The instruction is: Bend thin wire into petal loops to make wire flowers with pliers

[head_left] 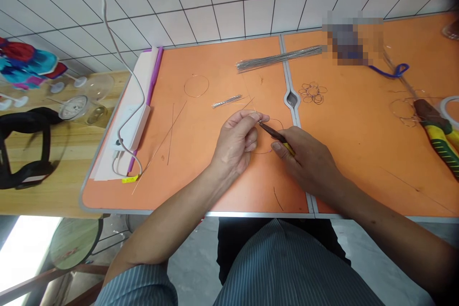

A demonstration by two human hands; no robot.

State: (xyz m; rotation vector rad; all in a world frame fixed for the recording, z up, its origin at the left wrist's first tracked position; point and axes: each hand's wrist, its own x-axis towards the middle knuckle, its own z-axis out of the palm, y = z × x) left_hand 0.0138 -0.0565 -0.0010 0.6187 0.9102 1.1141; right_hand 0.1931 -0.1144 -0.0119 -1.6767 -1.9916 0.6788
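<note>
My left hand (239, 137) is closed in a pinch on a thin wire near the middle of the orange table. In my right hand (304, 155) is a pair of pliers (275, 134) with dark jaws and a yellow-edged grip. The jaw tips meet the wire at my left fingertips. A loop of thin wire (263, 153) shows behind and below the pliers, partly hidden by my hands. Just beyond my left hand lies a short bundle of wires (227, 101). A flower-shaped piece of bent wire (313, 92) rests to the right, past the table's seam.
A long wire bundle (279, 59) lies at the back, across the seam. Left are a wire ring (196, 86), loose straight wires and a white power strip (132, 126) with its cable. Yellow-green handled pliers (440, 141) and a tape roll (450, 105) are at right.
</note>
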